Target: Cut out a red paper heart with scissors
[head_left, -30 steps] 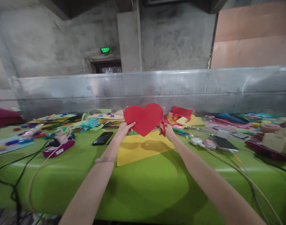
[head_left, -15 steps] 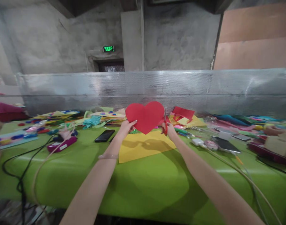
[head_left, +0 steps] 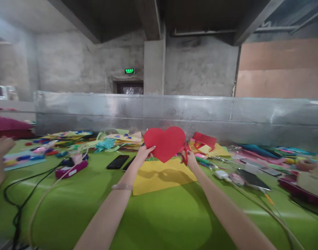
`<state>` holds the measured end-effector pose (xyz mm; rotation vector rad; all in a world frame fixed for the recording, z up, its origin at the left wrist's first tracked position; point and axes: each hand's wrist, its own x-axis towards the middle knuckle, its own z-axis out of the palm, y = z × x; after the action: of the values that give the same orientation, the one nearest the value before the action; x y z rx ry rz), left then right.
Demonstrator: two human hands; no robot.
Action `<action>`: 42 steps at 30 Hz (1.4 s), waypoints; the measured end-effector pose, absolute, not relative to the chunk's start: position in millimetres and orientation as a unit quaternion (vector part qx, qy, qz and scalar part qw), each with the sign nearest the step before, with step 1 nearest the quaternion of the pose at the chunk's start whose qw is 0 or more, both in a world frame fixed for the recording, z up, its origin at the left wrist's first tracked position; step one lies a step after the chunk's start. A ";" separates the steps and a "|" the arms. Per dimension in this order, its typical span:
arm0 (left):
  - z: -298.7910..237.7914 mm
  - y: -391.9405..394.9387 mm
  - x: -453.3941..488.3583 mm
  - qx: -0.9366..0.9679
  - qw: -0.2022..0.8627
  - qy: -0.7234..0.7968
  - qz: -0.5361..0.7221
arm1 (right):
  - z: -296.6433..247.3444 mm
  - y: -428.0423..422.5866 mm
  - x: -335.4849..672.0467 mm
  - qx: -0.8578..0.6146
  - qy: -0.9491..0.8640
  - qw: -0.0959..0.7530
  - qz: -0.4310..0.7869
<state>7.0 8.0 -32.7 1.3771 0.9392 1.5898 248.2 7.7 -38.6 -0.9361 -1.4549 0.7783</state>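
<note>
A red heart (head_left: 164, 144), which looks like cut paper or felt, is held upright in front of me. My left hand (head_left: 144, 153) pinches its lower left edge, with the thumb on the near face. In my right hand (head_left: 191, 160) is a pair of scissors with red handles (head_left: 185, 157); the blades point up beside the heart's right edge. Whether the right fingers also touch the heart is hard to see. Below both hands, a yellow sheet (head_left: 162, 176) lies flat on the green-covered table (head_left: 172, 215), with the heart's shadow across it.
Left of the sheet lie dark phones (head_left: 117, 161) and a purple power strip (head_left: 72, 169) with cables. Red and yellow scraps (head_left: 206, 140) sit behind my right hand. Chargers (head_left: 222, 174) and a tablet-like device (head_left: 254, 179) are at right. Other people's hands (head_left: 2, 152) show at both sides.
The camera view has tilted upward, so the table and hands sit lower in the picture. Both hands keep their hold on the heart and the scissors.
</note>
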 end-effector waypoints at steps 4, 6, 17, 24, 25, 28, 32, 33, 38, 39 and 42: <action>-32.8 7.4 8.4 0.546 0.402 0.376 0.632 | -41.0 11.3 249.3 -0.391 -0.625 0.590 0.331; -33.2 7.9 8.8 0.545 0.401 0.379 0.631 | -41.7 12.0 248.7 -0.385 -0.625 0.593 0.332; -33.8 8.0 6.2 0.553 0.407 0.383 0.618 | -35.1 1.6 245.5 -0.395 -0.614 0.591 0.342; -34.3 8.8 7.3 0.555 0.408 0.381 0.616 | -33.7 -0.3 244.5 -0.400 -0.611 0.595 0.337; -34.2 8.5 7.4 0.557 0.409 0.381 0.615 | -33.4 -0.9 244.5 -0.398 -0.611 0.596 0.337; -33.6 7.7 7.5 0.561 0.410 0.381 0.610 | -33.3 -2.5 244.8 -0.392 -0.611 0.600 0.335; -33.2 6.8 7.8 0.561 0.410 0.383 0.608 | -35.2 -1.5 245.3 -0.386 -0.612 0.604 0.333; -33.2 6.5 8.0 0.561 0.409 0.383 0.609 | -35.9 -0.6 245.2 -0.384 -0.612 0.606 0.333; -32.8 4.5 9.3 0.563 0.404 0.381 0.612 | -38.2 3.1 243.8 -0.378 -0.609 0.613 0.333; -32.7 4.1 9.5 0.564 0.404 0.380 0.612 | -38.1 2.7 243.7 -0.378 -0.608 0.614 0.333; -32.4 3.3 9.8 0.566 0.406 0.380 0.609 | -36.7 -0.7 243.6 -0.379 -0.609 0.613 0.331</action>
<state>9.8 3.3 -32.4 1.4271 0.9576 1.5365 243.6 -0.7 -36.7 -0.8747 -1.4035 0.7630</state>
